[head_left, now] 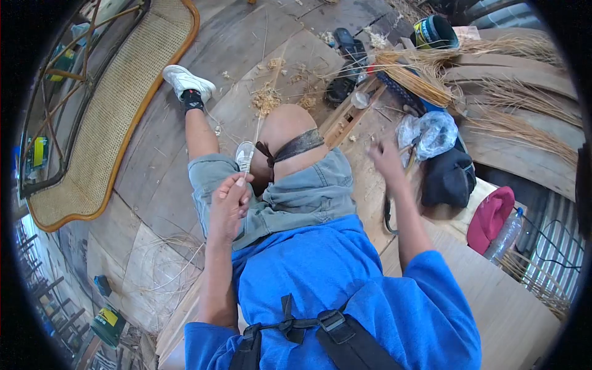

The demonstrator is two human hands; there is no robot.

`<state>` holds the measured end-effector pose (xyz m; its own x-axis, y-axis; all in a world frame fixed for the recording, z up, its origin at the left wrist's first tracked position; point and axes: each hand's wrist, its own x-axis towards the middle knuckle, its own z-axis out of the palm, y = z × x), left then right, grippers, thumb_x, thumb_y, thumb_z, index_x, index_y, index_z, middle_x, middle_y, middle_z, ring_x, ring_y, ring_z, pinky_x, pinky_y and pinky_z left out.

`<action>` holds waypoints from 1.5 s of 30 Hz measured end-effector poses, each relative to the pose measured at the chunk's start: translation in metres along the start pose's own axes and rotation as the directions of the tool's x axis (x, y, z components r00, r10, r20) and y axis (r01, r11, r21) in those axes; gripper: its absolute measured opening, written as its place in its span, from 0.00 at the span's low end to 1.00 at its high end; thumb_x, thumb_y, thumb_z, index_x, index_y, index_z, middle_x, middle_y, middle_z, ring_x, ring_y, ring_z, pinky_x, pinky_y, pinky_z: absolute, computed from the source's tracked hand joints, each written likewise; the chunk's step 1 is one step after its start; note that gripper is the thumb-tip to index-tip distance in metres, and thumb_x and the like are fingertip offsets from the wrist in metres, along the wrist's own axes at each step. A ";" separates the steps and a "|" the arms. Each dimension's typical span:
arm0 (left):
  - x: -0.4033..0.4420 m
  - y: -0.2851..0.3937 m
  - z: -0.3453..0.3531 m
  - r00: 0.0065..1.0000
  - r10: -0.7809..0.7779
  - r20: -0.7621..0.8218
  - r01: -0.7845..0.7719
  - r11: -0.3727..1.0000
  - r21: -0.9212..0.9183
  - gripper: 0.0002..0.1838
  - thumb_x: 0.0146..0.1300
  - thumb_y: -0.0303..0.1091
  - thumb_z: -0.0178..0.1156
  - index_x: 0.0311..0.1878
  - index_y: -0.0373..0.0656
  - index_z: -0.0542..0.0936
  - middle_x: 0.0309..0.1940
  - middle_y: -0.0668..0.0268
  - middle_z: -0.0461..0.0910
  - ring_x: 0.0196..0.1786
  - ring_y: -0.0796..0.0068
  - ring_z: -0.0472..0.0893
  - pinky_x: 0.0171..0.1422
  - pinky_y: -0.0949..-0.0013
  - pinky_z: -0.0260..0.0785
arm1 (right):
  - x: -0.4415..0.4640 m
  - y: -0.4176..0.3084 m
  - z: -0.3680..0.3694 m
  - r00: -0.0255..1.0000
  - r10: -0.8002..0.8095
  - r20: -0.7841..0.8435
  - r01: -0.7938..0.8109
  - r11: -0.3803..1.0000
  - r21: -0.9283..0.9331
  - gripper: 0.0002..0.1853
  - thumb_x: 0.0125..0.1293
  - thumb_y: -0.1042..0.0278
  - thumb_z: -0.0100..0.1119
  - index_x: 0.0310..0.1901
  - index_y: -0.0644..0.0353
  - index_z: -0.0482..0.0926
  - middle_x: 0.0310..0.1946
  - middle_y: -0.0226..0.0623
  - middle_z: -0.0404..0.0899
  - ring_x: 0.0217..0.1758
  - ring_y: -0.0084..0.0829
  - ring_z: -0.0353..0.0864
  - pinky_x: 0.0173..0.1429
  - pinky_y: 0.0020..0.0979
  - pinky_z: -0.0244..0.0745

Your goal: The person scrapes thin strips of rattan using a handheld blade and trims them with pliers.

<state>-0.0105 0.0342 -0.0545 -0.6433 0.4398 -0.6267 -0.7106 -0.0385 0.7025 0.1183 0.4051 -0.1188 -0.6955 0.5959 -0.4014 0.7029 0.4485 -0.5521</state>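
Pinched in the fingers of my left hand (pixel 231 203) is a thin pale rattan strip (pixel 258 126). It runs up past my bent knee, over the floor shavings. A dark cloth band (pixel 299 145) is tied around that knee. My right hand (pixel 387 160) hovers over the wooden bench, its fingers loosely curled and apart, with nothing visible in them. Close to its right lies a crumpled clear plastic bag (pixel 435 135). Beyond that hand is a narrow slotted wooden piece (pixel 351 117), with a bundle of rattan strips (pixel 419 86) past it.
A woven cane panel with a curved wooden frame (pixel 117 179) stands on the left. Wood shavings (pixel 266 102) litter the floor. On the right are a black cap (pixel 449 177), a red cap (pixel 490 219), a plastic bottle (pixel 505 237) and a green tub (pixel 435 34).
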 end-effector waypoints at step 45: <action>-0.007 0.044 0.059 0.921 0.360 0.147 -0.357 0.634 0.686 0.11 0.66 0.34 0.54 0.44 0.36 0.79 0.40 0.64 0.79 0.43 0.78 0.76 0.46 0.76 0.66 | -0.127 -0.028 -0.003 0.997 -0.072 0.029 0.076 0.983 -0.170 0.19 0.58 0.58 0.60 0.44 0.64 0.74 0.35 0.49 0.74 0.40 0.50 0.74 0.46 0.41 0.70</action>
<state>-0.0211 0.0823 0.0005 -0.8065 0.5234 -0.2751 -0.0252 0.4344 0.9004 0.1873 0.3183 -0.0503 -0.7482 0.5427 -0.3816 0.6633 0.5989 -0.4488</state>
